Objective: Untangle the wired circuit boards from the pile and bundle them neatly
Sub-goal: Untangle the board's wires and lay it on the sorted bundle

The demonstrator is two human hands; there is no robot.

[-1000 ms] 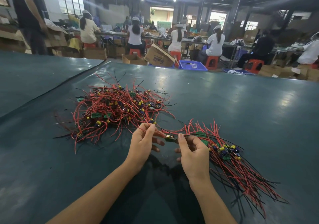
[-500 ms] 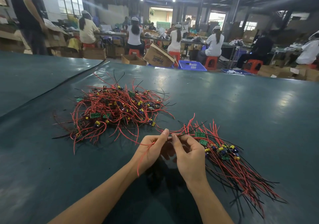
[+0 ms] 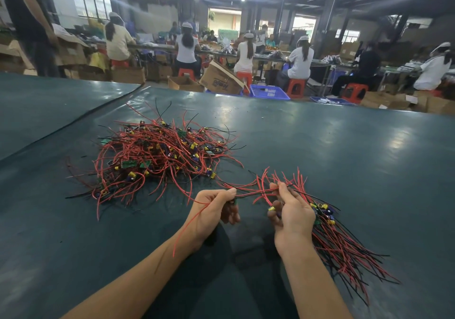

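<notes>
Plainly most remains: the tangled pile of red-wired green circuit boards [image 3: 157, 156] lies big on the dark green table [image 3: 332, 146], while the left hand [image 3: 214, 210] and right hand [image 3: 293, 216] both pinch one red lead [image 3: 248, 190] beside the smaller combed bundle [image 3: 344, 245] (apparently untied).

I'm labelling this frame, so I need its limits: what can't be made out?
Head view only.
1. Whatever the left hand grips besides the stretched wires: hidden by its curled fingers.
2. Boards in the bundle: partly covered by the right hand.
3. Board count in the tangled pile: too small, overlapping.
</notes>
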